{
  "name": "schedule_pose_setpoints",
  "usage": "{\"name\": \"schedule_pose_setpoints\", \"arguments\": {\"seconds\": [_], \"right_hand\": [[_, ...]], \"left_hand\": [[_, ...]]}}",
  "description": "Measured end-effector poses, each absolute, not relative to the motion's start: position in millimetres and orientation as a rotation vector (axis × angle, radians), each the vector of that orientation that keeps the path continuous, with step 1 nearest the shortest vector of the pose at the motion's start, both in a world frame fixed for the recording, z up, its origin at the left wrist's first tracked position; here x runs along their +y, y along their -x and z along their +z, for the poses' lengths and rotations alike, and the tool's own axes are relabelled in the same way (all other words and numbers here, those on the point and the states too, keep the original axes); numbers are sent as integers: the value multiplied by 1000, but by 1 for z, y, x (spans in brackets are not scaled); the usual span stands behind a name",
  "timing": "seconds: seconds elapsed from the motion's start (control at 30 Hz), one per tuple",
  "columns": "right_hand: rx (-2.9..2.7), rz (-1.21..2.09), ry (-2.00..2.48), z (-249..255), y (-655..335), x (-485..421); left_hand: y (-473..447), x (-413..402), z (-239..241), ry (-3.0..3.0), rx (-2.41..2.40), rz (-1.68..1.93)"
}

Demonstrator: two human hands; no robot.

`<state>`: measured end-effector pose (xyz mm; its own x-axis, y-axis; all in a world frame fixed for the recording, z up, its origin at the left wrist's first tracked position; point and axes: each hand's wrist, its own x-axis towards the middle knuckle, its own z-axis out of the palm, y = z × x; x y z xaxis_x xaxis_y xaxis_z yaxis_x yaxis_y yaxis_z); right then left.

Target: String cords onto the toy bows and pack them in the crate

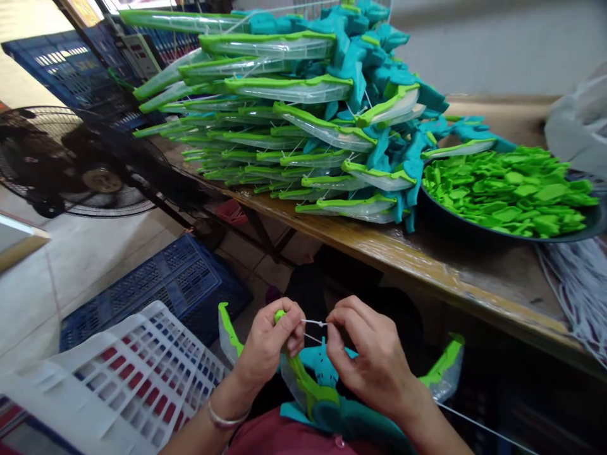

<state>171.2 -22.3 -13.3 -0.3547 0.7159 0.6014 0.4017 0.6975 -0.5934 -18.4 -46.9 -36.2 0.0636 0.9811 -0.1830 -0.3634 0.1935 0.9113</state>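
Note:
In my lap lies a teal plastic piece with curved green-and-clear arms, like a toy bow. My left hand is closed around the green tip of one arm. A white cord with a small knot runs from there to my right hand, whose thumb and forefinger pinch its end. Other green-and-clear arm ends stick out on both sides of my hands. The cord's attachment at the green tip is hidden by my left fingers.
A tall stack of similar teal-and-green pieces covers the wooden table. Beside it stand a dark basin of flat green parts and a bundle of pale cords. A white crate, blue crate and fan are leftward.

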Motion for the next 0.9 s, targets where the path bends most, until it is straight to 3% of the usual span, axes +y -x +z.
{"name": "schedule_pose_setpoints", "arguments": {"seconds": [0.37,0.9], "right_hand": [[-1940,437,850,-23,-149,-36],[-2068,-111,1036,-19,-186,-56]], "left_hand": [[17,-43,-43,-787,1040,1177],[9,-33,-48,-853,870,1136]]}}
